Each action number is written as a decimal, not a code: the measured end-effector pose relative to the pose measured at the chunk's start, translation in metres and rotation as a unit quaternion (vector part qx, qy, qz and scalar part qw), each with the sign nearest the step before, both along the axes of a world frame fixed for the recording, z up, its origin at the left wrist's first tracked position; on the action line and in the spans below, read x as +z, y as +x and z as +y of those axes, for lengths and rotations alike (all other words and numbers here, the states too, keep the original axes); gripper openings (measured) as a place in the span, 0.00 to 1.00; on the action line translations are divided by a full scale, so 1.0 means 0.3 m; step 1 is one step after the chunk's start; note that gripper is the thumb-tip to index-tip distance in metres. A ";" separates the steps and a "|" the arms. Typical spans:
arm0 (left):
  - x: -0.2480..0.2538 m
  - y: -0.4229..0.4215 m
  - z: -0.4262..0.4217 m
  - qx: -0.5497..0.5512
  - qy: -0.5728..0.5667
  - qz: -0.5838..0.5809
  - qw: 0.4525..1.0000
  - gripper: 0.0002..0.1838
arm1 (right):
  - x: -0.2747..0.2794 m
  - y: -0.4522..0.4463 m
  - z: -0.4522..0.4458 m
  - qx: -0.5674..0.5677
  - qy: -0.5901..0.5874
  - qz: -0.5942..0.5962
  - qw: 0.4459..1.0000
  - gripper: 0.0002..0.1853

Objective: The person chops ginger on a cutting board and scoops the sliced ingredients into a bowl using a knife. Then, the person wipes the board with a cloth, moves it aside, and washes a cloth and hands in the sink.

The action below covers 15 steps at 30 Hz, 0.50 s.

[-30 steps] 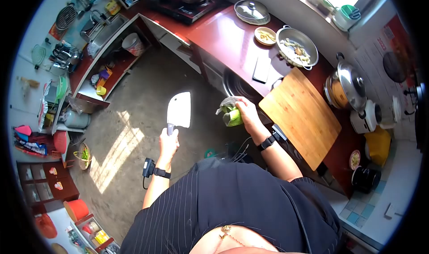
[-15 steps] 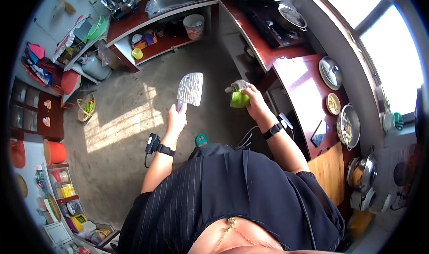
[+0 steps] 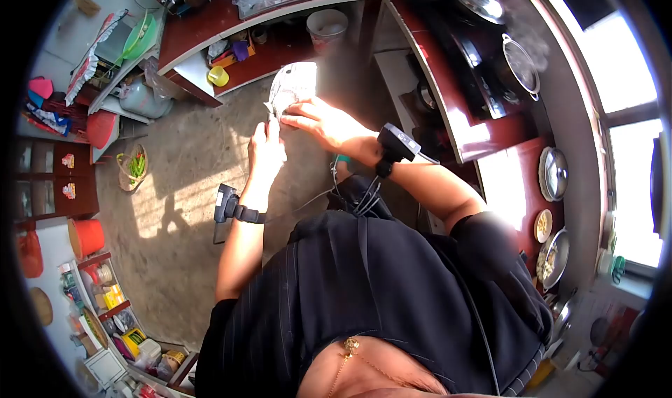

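Your left fingers (image 3: 259, 133) are curled tight around the handle of a cleaver (image 3: 297, 79). Your right fingers (image 3: 302, 109) lie close together at the base of its blade, near the handle; glare hides whether they pinch anything there, so you cannot tell. You have two hands on one cleaver, the left hand (image 3: 266, 161) below and the right hand (image 3: 322, 123) beside the blade.

The cleaver is out in front of you, over the floor (image 3: 175, 279) and well apart from the counter (image 3: 505, 188) on your right. Its blade points away from your body; its long axis runs from the handle near you forward to the blade, leaning slightly right.

Your left arm reaches forward almost straight, with the wrist in line with the forearm. Your right arm is bent, elbow out to the side, its forearm slanting forward and left across your front, the back of the hand mostly up. Each wrist carries one black box, two in all: the left box (image 3: 225, 202) and the right box (image 3: 398, 142).

On the counter sit one lid (image 3: 555, 174), one bowl (image 3: 543, 226) and one pan (image 3: 558, 261) with food in it. One basket (image 3: 130, 177) of green vegetables stands on the floor to your left.
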<state>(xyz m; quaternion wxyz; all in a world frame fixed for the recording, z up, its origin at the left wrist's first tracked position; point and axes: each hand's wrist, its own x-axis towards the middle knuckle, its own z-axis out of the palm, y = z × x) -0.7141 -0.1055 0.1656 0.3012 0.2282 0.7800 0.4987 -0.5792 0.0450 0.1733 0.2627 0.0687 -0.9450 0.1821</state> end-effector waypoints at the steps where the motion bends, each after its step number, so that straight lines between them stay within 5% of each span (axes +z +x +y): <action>1: -0.010 -0.047 0.065 0.017 -0.020 -0.012 1.000 0.19 | -0.029 -0.048 0.086 0.001 0.022 -0.017 1.000 0.32; 7: -0.057 -0.380 0.519 0.025 -0.051 -0.002 0.998 0.20 | -0.230 -0.413 0.734 -0.025 -0.039 0.020 0.999 0.31; 9: -0.071 -0.486 0.667 0.032 -0.047 -0.046 0.997 0.21 | -0.524 -0.570 1.060 -0.216 -0.040 -0.137 0.966 0.28; 11: -0.038 -0.570 0.790 0.054 0.000 -0.185 0.981 0.20 | -0.620 -0.644 1.287 -0.358 -0.133 -0.111 0.918 0.25; 13: 0.029 -0.612 0.923 0.116 0.015 -0.343 0.932 0.20 | -0.505 -0.644 1.373 -0.357 -0.265 0.015 0.896 0.24; 15: -0.055 -0.684 0.983 0.079 0.081 -0.566 0.816 0.14 | -0.319 -0.649 1.347 -0.307 -0.306 0.076 0.898 0.23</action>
